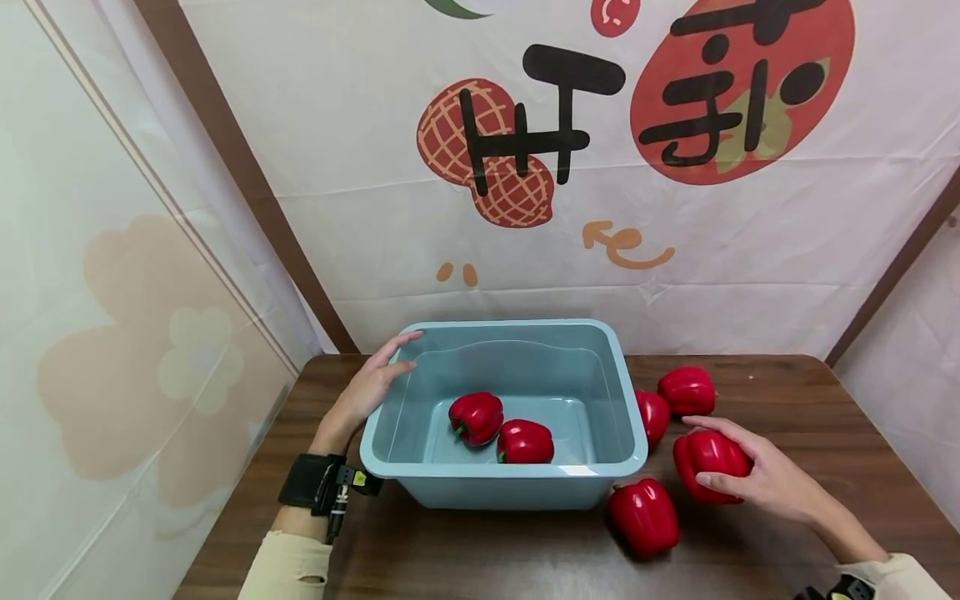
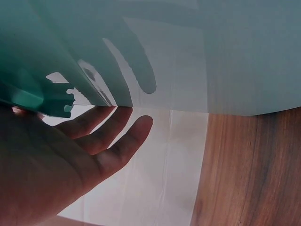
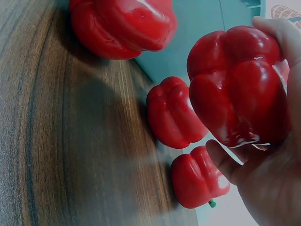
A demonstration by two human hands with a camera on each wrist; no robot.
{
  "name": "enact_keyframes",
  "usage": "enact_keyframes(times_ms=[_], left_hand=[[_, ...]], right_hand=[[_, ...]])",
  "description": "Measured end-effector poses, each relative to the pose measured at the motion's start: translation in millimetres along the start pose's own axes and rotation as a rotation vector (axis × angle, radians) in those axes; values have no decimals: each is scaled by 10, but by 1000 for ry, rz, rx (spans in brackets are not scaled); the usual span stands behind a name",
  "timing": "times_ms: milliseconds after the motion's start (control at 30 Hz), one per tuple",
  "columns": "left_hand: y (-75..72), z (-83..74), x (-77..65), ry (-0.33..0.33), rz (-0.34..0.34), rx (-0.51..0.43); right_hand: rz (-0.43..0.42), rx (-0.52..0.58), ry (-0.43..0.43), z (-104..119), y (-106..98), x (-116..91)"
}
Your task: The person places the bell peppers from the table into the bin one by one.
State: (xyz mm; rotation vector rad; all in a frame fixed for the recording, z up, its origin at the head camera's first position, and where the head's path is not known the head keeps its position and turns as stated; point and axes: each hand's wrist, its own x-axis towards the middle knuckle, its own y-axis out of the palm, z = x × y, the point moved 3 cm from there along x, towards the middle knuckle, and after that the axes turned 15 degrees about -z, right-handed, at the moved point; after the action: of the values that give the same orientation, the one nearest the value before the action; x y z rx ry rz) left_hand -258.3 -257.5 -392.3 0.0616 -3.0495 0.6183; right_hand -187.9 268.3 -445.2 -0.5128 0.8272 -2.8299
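A light-blue plastic tub (image 1: 517,492) stands on the table with two red bell peppers inside, one at the left (image 1: 477,418) and one nearer the front (image 1: 525,442). At its back-left corner my left hand (image 1: 372,383) holds the rim, thumb over the edge; from the left wrist, the other fingers (image 2: 124,146) lie along the outer wall. My right hand (image 1: 783,479) grips another red bell pepper (image 1: 708,465) to the right of the tub. Seen from the right wrist, this bell pepper (image 3: 237,84) is raised off the tabletop, thumb and fingers around its sides.
Three more red bell peppers lie right of the tub: one at its front corner (image 1: 643,517), one partly hidden by its right wall (image 1: 654,415), one farther back (image 1: 687,390). The brown wooden table (image 1: 817,408) backs onto a printed cloth wall (image 1: 360,233).
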Motion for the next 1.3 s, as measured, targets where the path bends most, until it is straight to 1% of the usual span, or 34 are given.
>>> enact_keyframes(times_ms=[167,400,533,733,1133,1300], left_hand=[[-14,-62,23,8,7,-9],[-27,-91,27,9,9,-6],[-32,-91,23,6,8,-3],[-37,-88,9,-4,12,-23],[-30,-79,-20,-11,4,-4],[-12,-46,-50,-15,5,-16]], right_hand=[[-13,-15,-14,24,-32,26],[-24,-26,-24,55,-44,45],[-22,-26,-17,71,-50,53],[-22,-12,-4,90,-67,65],[-25,1,-17,144,-89,101],[-22,22,-21,138,-82,76]])
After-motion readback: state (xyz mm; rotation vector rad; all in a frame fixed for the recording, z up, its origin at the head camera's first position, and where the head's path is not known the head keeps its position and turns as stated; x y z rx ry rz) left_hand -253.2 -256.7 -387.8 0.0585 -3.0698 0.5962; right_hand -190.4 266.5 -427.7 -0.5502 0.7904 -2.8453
